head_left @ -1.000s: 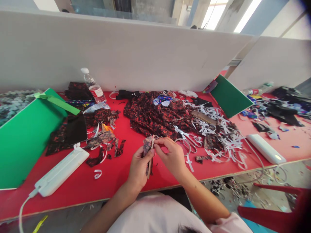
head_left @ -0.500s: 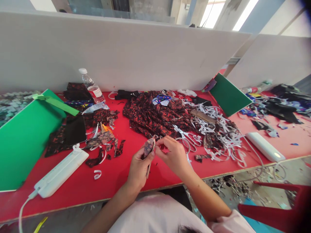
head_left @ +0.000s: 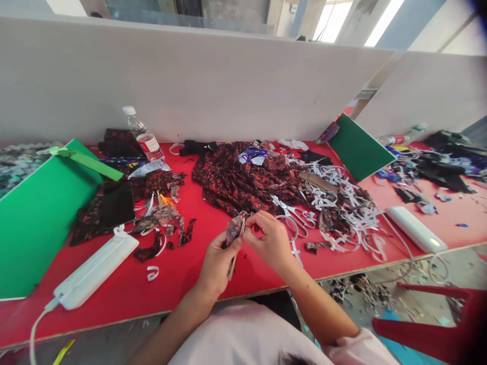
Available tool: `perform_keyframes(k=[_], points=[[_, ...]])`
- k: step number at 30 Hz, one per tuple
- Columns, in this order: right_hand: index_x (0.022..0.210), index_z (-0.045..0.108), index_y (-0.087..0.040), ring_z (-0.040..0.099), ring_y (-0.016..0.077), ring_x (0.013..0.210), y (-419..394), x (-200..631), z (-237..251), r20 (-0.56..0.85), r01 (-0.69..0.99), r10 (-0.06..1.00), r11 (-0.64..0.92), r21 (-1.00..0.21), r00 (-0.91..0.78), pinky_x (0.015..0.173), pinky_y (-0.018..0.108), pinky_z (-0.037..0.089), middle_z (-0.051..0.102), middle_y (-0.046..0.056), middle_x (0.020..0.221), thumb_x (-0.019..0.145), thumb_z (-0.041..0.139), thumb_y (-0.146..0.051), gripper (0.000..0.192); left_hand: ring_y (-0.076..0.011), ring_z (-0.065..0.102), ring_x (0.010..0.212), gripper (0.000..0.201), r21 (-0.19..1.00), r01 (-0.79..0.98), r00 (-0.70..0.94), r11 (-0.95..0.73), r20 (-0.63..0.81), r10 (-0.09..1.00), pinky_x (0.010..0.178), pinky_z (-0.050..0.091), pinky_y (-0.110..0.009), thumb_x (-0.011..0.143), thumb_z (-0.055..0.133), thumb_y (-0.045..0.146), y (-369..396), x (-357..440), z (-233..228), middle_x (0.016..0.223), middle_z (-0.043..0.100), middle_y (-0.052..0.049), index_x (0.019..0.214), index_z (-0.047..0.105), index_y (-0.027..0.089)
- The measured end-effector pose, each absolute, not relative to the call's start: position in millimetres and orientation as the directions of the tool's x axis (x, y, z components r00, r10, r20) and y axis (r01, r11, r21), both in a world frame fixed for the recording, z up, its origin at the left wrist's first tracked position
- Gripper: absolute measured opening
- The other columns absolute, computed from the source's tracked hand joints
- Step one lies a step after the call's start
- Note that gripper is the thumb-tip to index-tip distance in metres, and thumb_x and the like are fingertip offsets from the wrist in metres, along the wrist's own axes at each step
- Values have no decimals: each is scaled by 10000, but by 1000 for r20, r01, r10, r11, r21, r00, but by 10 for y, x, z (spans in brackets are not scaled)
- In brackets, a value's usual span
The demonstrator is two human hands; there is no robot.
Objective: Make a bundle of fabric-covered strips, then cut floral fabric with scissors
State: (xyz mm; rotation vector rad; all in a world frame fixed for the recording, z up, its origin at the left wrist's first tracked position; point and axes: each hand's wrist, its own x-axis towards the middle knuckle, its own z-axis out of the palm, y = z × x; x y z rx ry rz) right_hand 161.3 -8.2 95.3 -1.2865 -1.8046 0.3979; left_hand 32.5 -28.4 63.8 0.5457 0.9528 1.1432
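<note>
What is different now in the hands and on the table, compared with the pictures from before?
The patterned cloth piece in the grip of the left hand has tilted slightly, its top end toward the right hand. Nothing was visibly taken up or let go. The scissors, bottle and large floral cloth stayed in place.

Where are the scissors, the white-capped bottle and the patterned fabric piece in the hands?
Scissors (head_left: 288, 210): head view, where blades meet handles.
White-capped bottle (head_left: 149, 144): head view, label.
Patterned fabric piece (head_left: 233, 229): head view, upper part.
</note>
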Motion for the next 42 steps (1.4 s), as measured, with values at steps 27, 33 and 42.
perform_keyframes(k=[27,33,42], points=[[823,595,-186,581,136,794,-2,1541,874,410,510,900,425,-747,-149,735,241,463,600,22,812,836,515,-153,88,-151,659,784,232,523,-707,272,476,-421,865,768,482,-254,689,710,206,-276,287,652,814,707,-18,914,656,183],[866,603,-192,584,149,828,16,1534,892,413,493,895,439,-751,-168,761,268,471,614,37,850,848,496,-169,111,-116,627,599,236,495,-706,278,506,-463,842,622,477,-224,683,716,227,-262,244,646,696,681,5,903,645,182],[894,607,-204,596,149,847,-61,1501,903,447,491,885,449,-747,-129,778,279,484,628,38,892,815,503,-141,145,-104,623,636,250,540,-712,188,448,-469,863,665,471,-215,640,745,209,-239,260,676,746,689,5,875,665,182]])
